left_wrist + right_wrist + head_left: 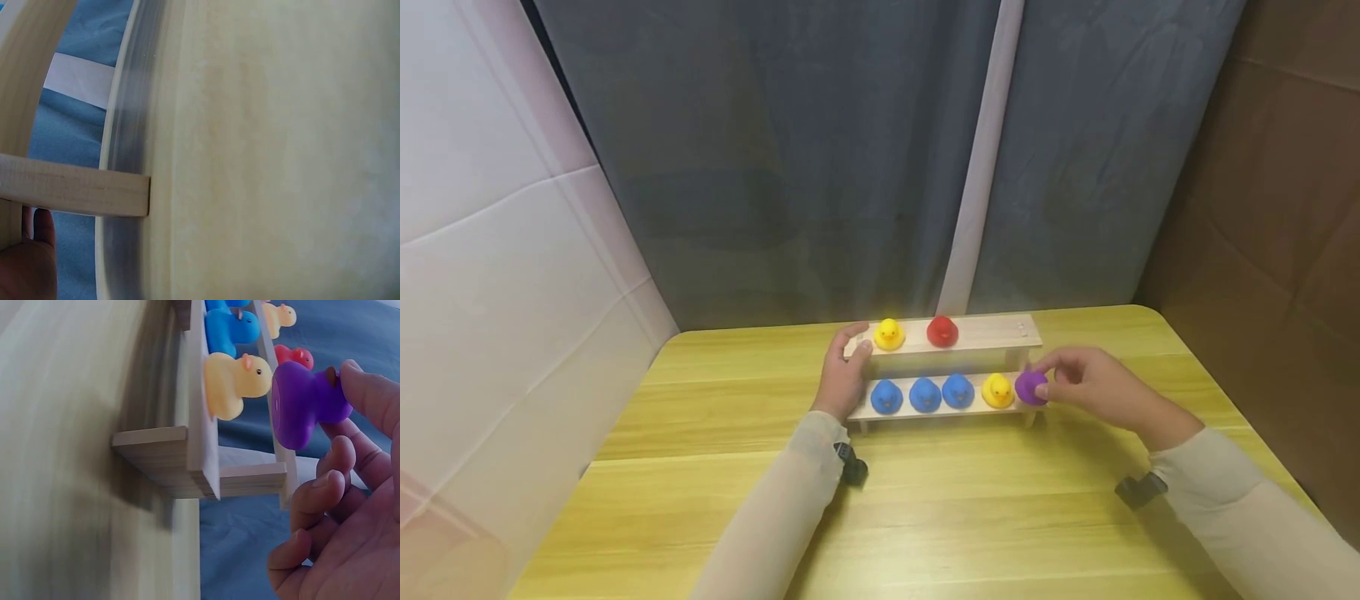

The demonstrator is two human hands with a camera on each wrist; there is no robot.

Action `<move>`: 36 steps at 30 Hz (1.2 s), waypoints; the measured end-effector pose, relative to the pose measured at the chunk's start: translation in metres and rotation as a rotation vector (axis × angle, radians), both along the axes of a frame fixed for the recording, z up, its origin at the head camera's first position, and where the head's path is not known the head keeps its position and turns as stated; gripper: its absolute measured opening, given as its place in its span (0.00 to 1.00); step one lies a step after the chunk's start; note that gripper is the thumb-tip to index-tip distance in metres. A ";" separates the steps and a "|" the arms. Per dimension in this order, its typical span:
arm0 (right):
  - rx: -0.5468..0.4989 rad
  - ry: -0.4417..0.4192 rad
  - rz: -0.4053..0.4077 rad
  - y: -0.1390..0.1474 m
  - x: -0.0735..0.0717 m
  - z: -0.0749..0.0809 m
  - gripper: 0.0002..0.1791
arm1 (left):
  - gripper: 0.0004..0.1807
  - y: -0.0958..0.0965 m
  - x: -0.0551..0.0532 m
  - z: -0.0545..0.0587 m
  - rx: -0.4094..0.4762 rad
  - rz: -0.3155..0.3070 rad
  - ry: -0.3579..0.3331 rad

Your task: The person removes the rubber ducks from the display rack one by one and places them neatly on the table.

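My right hand (1093, 387) pinches a purple rubber duck (1030, 387) by its head, between thumb and fingers. In the right wrist view the purple duck (303, 403) hangs above the lower shelf's end, its base apart from the board. Beside it on the lower shelf (951, 411) sit a yellow duck (997, 391) and a row of blue ducks (925, 395). My left hand (841, 379) grips the left end of the upper shelf (988, 332) of the two-step wooden stand. That shelf bears a yellow duck (889, 334) and a red duck (942, 332).
The stand rests near the back of a wood-grain table (925, 508). A grey curtain (790, 167) hangs behind it, white cloth (497, 250) at the left and brown cloth (1277, 233) at the right. In the left wrist view a stand leg (81, 190) shows.
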State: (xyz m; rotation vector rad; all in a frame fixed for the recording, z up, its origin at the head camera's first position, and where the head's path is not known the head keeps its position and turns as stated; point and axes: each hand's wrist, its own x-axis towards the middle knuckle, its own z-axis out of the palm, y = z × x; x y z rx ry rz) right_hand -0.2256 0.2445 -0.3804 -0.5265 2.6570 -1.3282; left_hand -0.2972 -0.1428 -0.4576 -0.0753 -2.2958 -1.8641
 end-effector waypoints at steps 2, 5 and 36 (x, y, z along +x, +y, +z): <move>-0.006 -0.014 0.006 0.000 0.002 -0.003 0.15 | 0.20 0.000 0.000 0.000 0.003 0.003 0.001; -0.016 -0.041 0.015 -0.001 0.004 -0.007 0.15 | 0.20 0.000 0.001 0.001 0.005 0.001 0.005; 0.020 -0.092 0.055 -0.006 0.018 -0.037 0.14 | 0.21 -0.001 0.001 0.002 -0.003 -0.009 -0.025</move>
